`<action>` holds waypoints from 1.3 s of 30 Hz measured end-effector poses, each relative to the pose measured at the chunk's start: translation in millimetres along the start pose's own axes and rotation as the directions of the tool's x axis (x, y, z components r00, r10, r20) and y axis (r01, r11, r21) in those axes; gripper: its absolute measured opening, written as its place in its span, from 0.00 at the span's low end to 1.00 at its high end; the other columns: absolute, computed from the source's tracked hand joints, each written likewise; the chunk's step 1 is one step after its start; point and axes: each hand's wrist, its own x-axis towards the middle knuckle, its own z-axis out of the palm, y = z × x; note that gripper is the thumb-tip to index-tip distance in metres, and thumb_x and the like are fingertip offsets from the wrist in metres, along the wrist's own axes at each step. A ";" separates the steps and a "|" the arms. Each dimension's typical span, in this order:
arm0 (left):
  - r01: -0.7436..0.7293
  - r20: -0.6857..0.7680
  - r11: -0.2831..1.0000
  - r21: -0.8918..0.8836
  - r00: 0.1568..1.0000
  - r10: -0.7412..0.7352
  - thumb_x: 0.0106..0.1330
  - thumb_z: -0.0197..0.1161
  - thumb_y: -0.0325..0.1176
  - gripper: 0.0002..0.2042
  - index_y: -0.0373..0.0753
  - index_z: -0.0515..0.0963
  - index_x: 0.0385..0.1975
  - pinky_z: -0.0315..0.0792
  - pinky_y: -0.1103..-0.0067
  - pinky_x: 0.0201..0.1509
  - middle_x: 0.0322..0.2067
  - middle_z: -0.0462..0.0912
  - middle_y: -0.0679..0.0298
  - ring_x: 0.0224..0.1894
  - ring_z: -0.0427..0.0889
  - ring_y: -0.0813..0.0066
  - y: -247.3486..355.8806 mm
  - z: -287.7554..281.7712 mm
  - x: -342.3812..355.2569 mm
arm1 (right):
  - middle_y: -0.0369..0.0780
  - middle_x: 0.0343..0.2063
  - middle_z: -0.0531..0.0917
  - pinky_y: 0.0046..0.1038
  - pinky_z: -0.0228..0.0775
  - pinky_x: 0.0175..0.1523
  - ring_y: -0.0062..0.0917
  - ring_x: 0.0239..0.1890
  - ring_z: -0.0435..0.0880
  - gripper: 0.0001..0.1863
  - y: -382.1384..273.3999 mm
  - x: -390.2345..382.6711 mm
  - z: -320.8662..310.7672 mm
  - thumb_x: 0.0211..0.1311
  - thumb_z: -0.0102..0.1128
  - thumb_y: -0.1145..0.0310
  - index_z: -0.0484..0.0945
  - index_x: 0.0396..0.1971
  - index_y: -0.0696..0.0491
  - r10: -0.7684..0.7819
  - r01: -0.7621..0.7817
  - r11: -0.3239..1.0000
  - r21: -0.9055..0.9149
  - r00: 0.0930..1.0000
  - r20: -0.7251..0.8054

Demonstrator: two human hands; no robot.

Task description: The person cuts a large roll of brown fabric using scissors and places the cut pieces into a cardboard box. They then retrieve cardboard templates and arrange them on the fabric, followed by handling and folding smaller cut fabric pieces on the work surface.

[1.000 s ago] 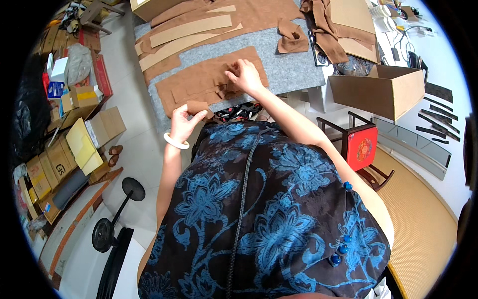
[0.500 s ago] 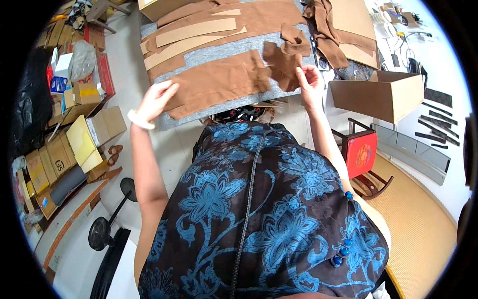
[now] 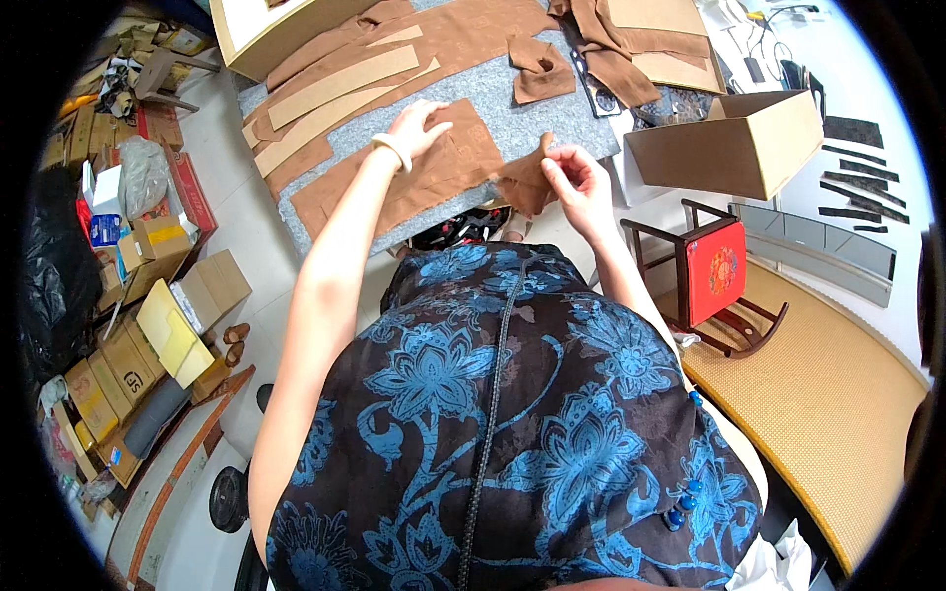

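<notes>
A long brown fabric panel (image 3: 434, 163) lies along the near edge of the table on grey felt (image 3: 370, 123). My left hand (image 3: 419, 130) reaches over the panel near its far edge, with thumb and fingers apart and nothing held. Between thumb and fingers, my right hand (image 3: 579, 185) pinches a small brown fabric piece (image 3: 527, 184), which hangs folded beside the panel's right end. Farther back lies another brown fabric piece (image 3: 541, 71) with a curved cut. Beige paper strips (image 3: 345, 84) rest on a larger brown cloth (image 3: 468, 37) to the left.
At the right stand an open cardboard box (image 3: 724, 148) and a red-seated wooden chair (image 3: 716, 273). Another box (image 3: 281, 34) occupies the far left of the table. A dark phone-like object (image 3: 600, 98) lies near loose brown cloth (image 3: 616, 69). Cartons (image 3: 123, 360) crowd the left floor.
My left hand has moved right and farther over the panel. The small piece in my right hand has come nearer and away from the curved-cut piece. The whole view has shifted.
</notes>
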 end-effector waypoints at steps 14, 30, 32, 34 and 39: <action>0.260 0.282 -0.330 -0.908 0.959 -0.020 0.65 0.54 0.60 0.37 0.34 0.64 0.62 0.61 0.62 0.68 0.60 0.70 0.56 0.63 0.69 0.60 33.7 4.1 -133.5 | 0.27 0.25 0.75 0.14 0.64 0.35 0.08 0.29 0.71 0.04 -50.7 37.7 59.8 0.66 0.57 0.70 0.73 0.35 0.54 0.009 -0.147 0.967 0.209 0.837 0.547; 0.756 -0.177 0.633 -0.167 0.608 -0.773 0.57 0.69 0.40 0.19 0.35 0.75 0.42 0.77 0.70 0.41 0.35 0.81 0.56 0.37 0.83 0.63 -27.8 -48.5 -184.6 | 0.42 0.29 0.82 0.36 0.74 0.44 0.37 0.36 0.82 0.12 105.1 115.4 113.2 0.53 0.64 0.65 0.79 0.36 0.53 -0.173 0.300 0.748 -0.592 0.950 0.261; 0.742 -0.399 0.637 0.210 0.660 -0.637 0.56 0.69 0.43 0.22 0.34 0.75 0.44 0.75 0.66 0.45 0.37 0.82 0.52 0.39 0.82 0.56 -20.0 -45.6 -198.0 | 0.41 0.36 0.80 0.37 0.73 0.47 0.36 0.44 0.78 0.13 103.5 141.5 81.1 0.49 0.62 0.67 0.79 0.37 0.51 -0.294 0.285 0.557 -0.780 0.946 0.136; 0.706 -0.458 0.649 0.285 0.695 -0.555 0.57 0.67 0.42 0.21 0.35 0.75 0.44 0.75 0.65 0.47 0.41 0.82 0.52 0.42 0.81 0.53 -8.1 -38.2 -202.7 | 0.39 0.40 0.77 0.37 0.70 0.50 0.34 0.50 0.73 0.14 105.5 163.2 49.0 0.47 0.61 0.69 0.80 0.37 0.49 -0.311 0.217 0.299 -0.929 0.943 0.120; 0.604 -0.371 0.795 0.061 0.753 -0.544 0.57 0.68 0.40 0.19 0.35 0.75 0.44 0.76 0.68 0.45 0.39 0.82 0.52 0.41 0.82 0.59 32.3 -26.6 -178.1 | 0.42 0.36 0.79 0.39 0.68 0.49 0.38 0.44 0.76 0.09 85.9 183.6 0.6 0.53 0.61 0.67 0.81 0.35 0.50 -0.341 0.293 0.303 -0.907 0.922 0.184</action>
